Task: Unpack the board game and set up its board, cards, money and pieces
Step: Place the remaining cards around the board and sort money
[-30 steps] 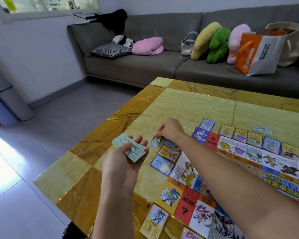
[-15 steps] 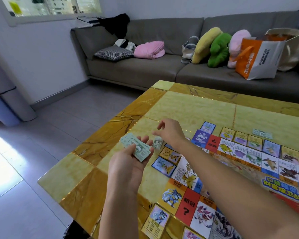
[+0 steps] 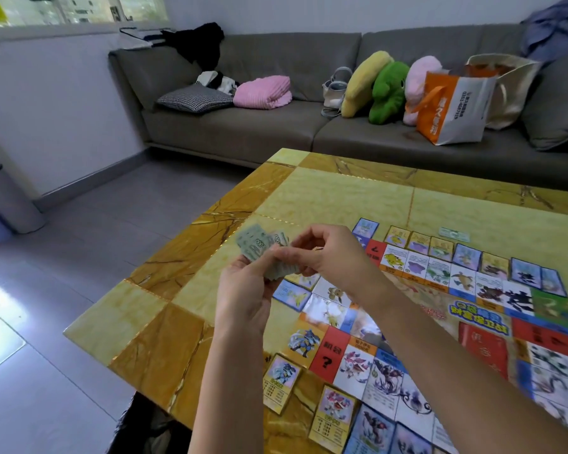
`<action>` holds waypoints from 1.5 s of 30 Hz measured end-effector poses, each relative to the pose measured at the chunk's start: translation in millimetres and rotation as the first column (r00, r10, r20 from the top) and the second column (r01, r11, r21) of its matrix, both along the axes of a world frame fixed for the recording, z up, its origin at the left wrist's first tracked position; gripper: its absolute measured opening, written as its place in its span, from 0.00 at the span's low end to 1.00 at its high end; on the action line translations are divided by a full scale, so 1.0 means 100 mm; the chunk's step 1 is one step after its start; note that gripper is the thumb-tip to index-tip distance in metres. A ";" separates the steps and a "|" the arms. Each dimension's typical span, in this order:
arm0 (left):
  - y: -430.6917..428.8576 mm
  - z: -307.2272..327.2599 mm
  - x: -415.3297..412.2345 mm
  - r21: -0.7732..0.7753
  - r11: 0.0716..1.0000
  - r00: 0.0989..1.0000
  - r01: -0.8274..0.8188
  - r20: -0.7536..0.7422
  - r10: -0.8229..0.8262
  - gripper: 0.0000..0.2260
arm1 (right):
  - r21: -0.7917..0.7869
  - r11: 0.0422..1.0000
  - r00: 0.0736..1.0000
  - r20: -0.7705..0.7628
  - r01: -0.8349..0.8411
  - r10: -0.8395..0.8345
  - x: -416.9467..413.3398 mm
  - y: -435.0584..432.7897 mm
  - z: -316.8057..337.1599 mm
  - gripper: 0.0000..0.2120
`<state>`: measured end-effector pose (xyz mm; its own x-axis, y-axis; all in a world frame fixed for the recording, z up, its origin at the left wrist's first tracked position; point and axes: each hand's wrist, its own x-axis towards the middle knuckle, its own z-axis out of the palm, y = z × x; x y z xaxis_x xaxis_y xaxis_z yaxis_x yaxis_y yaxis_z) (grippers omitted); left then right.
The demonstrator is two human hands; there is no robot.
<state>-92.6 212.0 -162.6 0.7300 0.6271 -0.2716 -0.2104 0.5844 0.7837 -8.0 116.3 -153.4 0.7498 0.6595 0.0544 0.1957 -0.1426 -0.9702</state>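
Above the surface (image 3: 164,322) near its left edge, beside the board (image 3: 440,309), our left hand (image 3: 243,296) grips the fanned money (image 3: 259,244) while our right hand (image 3: 328,253) pinches its top notes, so we judge it best to peel single notes, keeping the fan squeezed.

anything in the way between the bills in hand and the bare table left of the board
Nothing visible. The left hand holds the bills and the right hand pinches at them, over the bare strip of table beside the board. Nothing shows on that strip, though the hands hide part of it.
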 end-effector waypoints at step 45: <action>-0.94 -0.42 -0.72 -0.102 0.655 0.614 0.749 -0.263 -0.744 0.16 | -0.148 0.867 0.850 -0.178 0.475 -0.496 -1.65 -2.23 -0.67 0.05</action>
